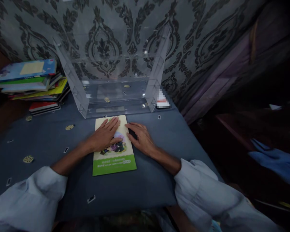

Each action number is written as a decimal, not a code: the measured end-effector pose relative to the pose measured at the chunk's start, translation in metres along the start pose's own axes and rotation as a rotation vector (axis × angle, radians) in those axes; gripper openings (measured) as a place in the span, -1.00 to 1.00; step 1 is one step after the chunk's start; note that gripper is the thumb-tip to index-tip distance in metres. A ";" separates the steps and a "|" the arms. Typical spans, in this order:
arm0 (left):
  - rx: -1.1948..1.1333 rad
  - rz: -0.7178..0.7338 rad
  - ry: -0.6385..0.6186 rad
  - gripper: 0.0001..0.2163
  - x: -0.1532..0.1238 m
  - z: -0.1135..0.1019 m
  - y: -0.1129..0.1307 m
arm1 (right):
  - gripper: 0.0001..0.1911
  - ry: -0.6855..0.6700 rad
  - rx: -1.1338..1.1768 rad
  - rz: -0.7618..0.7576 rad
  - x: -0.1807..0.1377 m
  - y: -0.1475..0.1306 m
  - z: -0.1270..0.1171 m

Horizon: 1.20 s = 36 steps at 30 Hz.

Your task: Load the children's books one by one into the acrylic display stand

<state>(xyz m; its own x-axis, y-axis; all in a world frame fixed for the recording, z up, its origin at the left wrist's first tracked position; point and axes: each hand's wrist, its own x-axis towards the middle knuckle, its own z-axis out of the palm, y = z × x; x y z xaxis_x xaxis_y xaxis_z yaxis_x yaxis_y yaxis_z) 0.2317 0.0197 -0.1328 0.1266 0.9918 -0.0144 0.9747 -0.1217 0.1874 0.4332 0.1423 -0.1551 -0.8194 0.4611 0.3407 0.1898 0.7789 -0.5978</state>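
Note:
A thin book (114, 165) with a cream and green cover lies flat on the dark blue tablecloth. Across its upper part rests my left hand (106, 135), palm down with the fingers stretched out, hiding some of the cover picture. My right hand (141, 138) is at the book's right edge, its thumb and fingers apart and the fingertips touching or very near the cover. Just behind the book stands a clear acrylic rack (116, 111) with several tiers.
To the left is an uneven stack of books (26, 85) against the patterned wall (132, 29). A white item with a blurred-out front (162, 100) sits beside the rack. The table's right edge drops toward a dark area with a blue cloth (275, 162). A purple curtain (212, 77) hangs at the right.

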 end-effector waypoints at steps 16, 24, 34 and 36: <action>-0.016 0.099 -0.010 -0.23 0.030 -0.004 0.002 | -0.35 0.006 0.089 -0.008 -0.001 0.005 0.000; 0.031 0.124 0.105 -0.46 0.019 0.005 0.016 | -0.37 0.028 0.156 -0.006 0.000 0.010 0.001; 0.058 0.218 0.111 -0.54 -0.019 0.004 0.050 | -0.52 0.007 0.165 -0.019 0.002 0.012 0.002; 0.054 0.247 0.087 -0.55 -0.028 0.002 0.057 | -0.53 0.007 0.154 -0.019 0.002 0.012 0.002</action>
<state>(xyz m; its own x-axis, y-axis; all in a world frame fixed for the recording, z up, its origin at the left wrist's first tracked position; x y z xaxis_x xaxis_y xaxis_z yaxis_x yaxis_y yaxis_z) 0.2844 -0.0150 -0.1239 0.3480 0.9310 0.1098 0.9249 -0.3601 0.1223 0.4325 0.1514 -0.1631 -0.8181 0.4506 0.3573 0.0888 0.7129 -0.6956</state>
